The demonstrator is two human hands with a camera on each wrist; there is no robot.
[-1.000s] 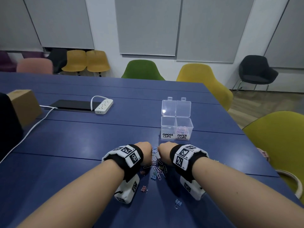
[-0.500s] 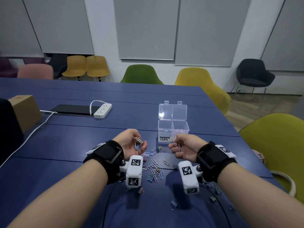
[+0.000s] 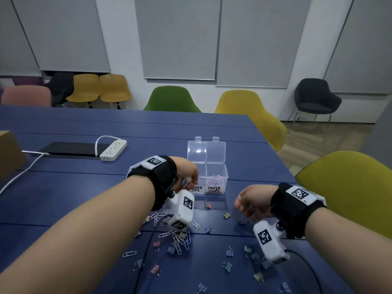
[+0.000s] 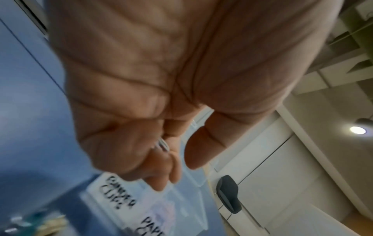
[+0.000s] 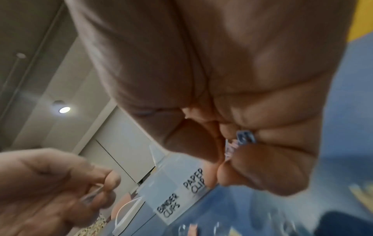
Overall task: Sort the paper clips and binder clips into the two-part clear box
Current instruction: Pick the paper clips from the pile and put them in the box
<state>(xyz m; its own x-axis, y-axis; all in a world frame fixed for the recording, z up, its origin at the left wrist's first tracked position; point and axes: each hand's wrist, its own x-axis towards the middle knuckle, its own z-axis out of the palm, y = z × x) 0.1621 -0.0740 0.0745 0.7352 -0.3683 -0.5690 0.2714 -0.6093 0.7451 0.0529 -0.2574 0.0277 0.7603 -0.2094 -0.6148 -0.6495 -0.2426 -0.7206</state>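
Presently, box: two-part clear plastic box (image 3: 206,177), lids up for dropping; pastel paper clips (image 3: 214,181) fill its right half.
Left hand (image 3: 187,177): over binder side, curled round small clips.
Right hand (image 3: 251,201): nearer, pinching small clips.
Table (image 3: 74,187): mixed clips remain.

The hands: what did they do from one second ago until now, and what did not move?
Both rose from the clip pile holding clips. The left hand carried its clips forward to the BINDER CLIPS side of the clear box; the right hand swung right and holds a blue clip short of the box. The box, power strip and table stayed.
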